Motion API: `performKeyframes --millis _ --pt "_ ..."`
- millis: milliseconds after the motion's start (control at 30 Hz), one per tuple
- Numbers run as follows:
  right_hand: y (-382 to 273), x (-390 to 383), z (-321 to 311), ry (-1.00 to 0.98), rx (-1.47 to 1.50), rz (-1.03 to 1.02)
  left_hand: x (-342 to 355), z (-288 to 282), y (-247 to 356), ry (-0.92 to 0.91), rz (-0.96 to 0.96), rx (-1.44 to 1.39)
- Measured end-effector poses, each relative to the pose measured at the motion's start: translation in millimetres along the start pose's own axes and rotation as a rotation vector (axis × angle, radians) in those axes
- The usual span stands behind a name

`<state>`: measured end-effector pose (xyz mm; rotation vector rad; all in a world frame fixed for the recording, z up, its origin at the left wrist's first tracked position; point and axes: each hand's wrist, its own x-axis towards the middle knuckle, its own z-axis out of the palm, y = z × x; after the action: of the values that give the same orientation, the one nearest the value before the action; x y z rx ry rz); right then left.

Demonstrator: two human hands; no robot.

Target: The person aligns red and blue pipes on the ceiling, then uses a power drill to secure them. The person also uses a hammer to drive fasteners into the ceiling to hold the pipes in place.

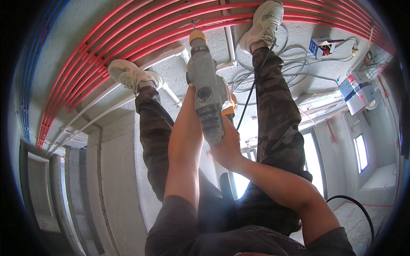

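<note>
A grey and orange rotary drill (203, 102) is centred between my legs, its bit pointing at the concrete floor (226, 42) among red conduit lines (141, 30). My left hand (191, 89) grips it near the front, mostly hidden behind its body. My right hand (228, 145) is closed round the rear handle. My shoes (128, 72) rest at either side of the drill, on or beside the pipes.
White pipes (98, 102) run left, beside blue conduits (27, 102). Coiled cable (292, 68), an open box (320, 47) and a larger box (356, 94) are at upper right. Concrete walls (117, 170) and bright windows (360, 151) show lower down.
</note>
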<state>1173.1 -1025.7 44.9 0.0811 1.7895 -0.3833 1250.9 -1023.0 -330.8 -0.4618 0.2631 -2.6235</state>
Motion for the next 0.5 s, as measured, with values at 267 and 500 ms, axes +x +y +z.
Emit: performKeyframes --millis 267,500 --pt "-5 2 0 0.005 -0.013 0.001 -16 3 -5 0.181 0.023 -0.025" --pt "-12 2 1 0.058 0.048 -0.025 -25 8 -8 0.394 0.055 -0.048"
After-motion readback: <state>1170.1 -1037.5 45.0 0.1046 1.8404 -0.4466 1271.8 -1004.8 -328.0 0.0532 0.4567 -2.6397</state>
